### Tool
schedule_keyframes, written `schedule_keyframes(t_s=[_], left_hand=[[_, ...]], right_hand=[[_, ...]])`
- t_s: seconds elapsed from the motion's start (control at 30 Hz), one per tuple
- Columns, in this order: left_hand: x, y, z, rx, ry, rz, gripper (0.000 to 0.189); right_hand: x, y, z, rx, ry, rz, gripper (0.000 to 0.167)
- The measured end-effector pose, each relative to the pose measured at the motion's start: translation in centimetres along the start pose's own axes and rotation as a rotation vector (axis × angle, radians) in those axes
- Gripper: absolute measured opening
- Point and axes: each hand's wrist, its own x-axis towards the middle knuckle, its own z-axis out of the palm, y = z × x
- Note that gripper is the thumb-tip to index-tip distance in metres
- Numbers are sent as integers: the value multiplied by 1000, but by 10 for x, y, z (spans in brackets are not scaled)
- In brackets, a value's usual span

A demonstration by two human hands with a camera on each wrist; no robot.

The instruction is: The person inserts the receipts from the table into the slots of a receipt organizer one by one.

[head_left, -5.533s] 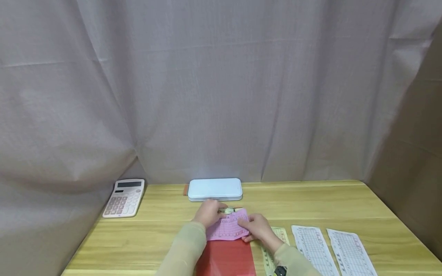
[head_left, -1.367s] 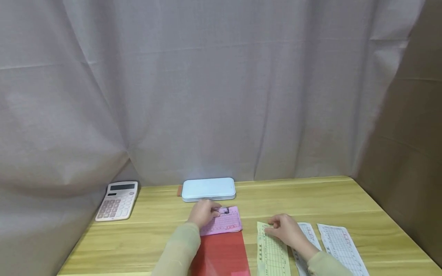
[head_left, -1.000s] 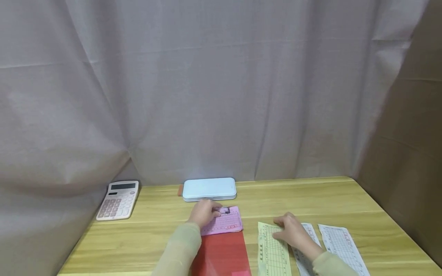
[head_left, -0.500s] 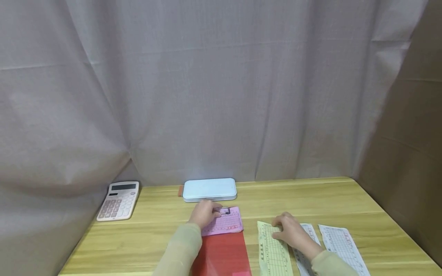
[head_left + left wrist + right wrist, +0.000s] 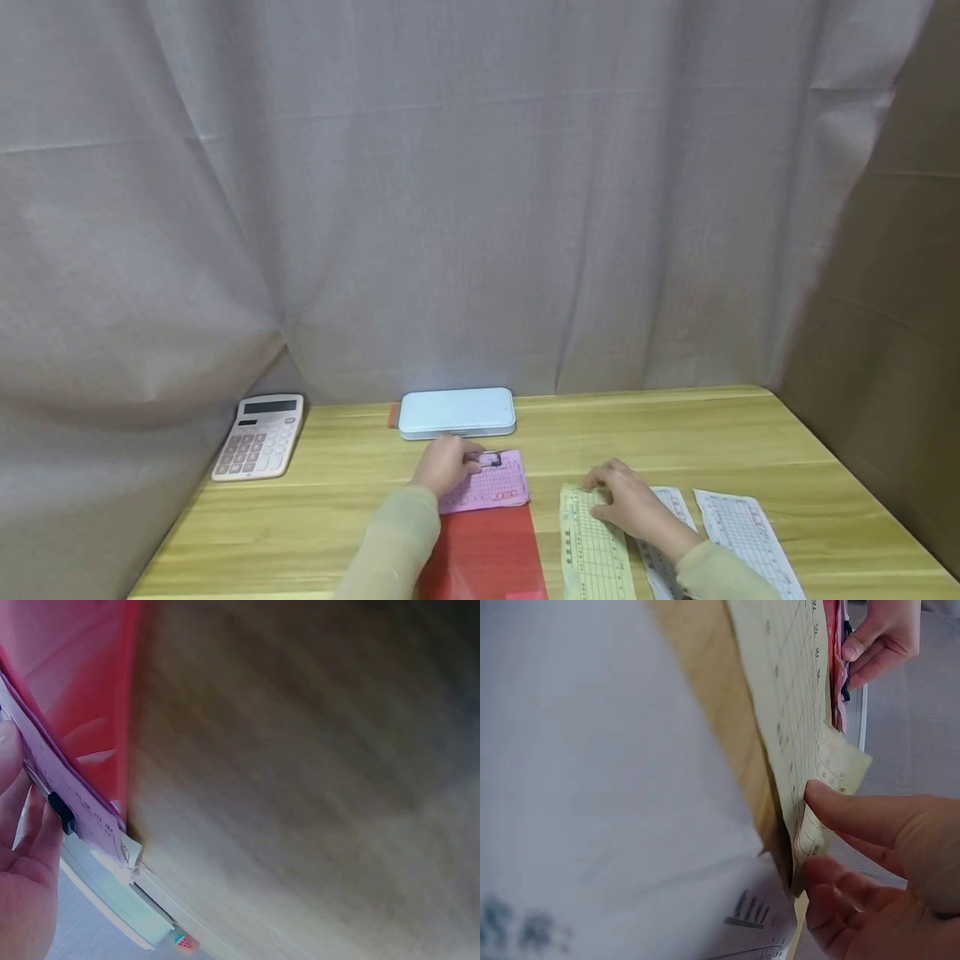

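Observation:
My left hand (image 5: 442, 463) grips the top edge of a small stack of pink form sheets (image 5: 491, 487), thumb on top and fingers beneath. A black metal clip (image 5: 61, 813) sits on that edge, right by the fingers. The stack lies over the far end of a red folder (image 5: 483, 554). My right hand (image 5: 630, 502) pinches the top end of a yellow form sheet (image 5: 592, 546). In the right wrist view, that end curls up between thumb and fingers, while the rest of the yellow sheet (image 5: 784, 697) extends away from them.
Two white form sheets (image 5: 750, 533) lie to the right of the yellow one, the nearer partly under my right forearm. A pale flat case (image 5: 457, 412) stands behind the folder, against the grey curtain (image 5: 480, 208). A calculator (image 5: 258, 437) lies at the back left.
Earlier both hands held the pink sheet up over the folder; now it lies flat with the clip showing. My right hand has moved right to the yellow sheet, whose top end now bends up.

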Motion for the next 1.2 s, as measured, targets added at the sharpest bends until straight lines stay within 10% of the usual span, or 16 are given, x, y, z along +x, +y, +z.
schedule_keyframes(t_s=[0.3, 0.6, 1.2], left_hand=[[0, 0, 1, -1, 7, 13, 24], [0, 0, 2, -5, 12, 11, 24], [-1, 2, 0, 2, 8, 11, 23]], right_hand=[[6, 0, -5, 9, 7, 44, 39], [6, 5, -19, 62, 33, 13, 2], [3, 2, -30, 322, -29, 10, 29]])
